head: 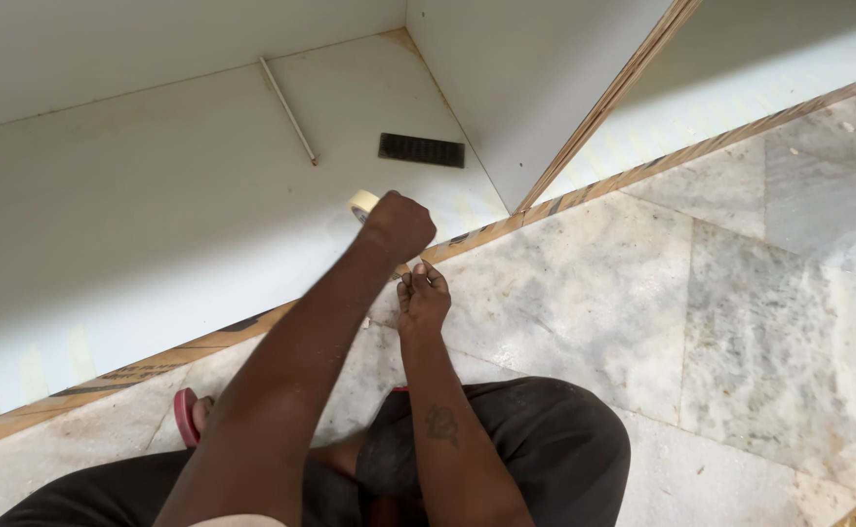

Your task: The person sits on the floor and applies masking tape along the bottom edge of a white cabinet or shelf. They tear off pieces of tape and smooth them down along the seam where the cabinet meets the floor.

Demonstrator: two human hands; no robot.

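Two hands are busy right at the front lip of this white cabinet panel [155, 195], where the bare plywood edge [486, 232] meets the marble floor [740, 322]. The left hand [398, 226] is clenched around a roll of masking tape [362, 204], which sits just over the panel beside that edge, only a pale sliver poking out past the knuckles. The right hand [423, 298] is just below it on the floor side, fingertips pinched together on what I'd guess is the loose end of the tape, though the strip itself is too thin to really see. Biggest risk, if you ask me, is the tape going on crooked or wrinkling, since both hands are crowded close and the pull angle looks awkward from a squat; it could also fold back and stick to itself. Dust on that edge might stop it bonding too. A thin white rod [287, 109] and a dark ridged strip [421, 149] lie loose on the panel, well apart from the hands, so an elbow swing could still knock them. Hard to tell how much tape is left on the roll, and the forearm covers part of the edge. A red sandal [186, 415] peeks out near the knee, mostly hidden.
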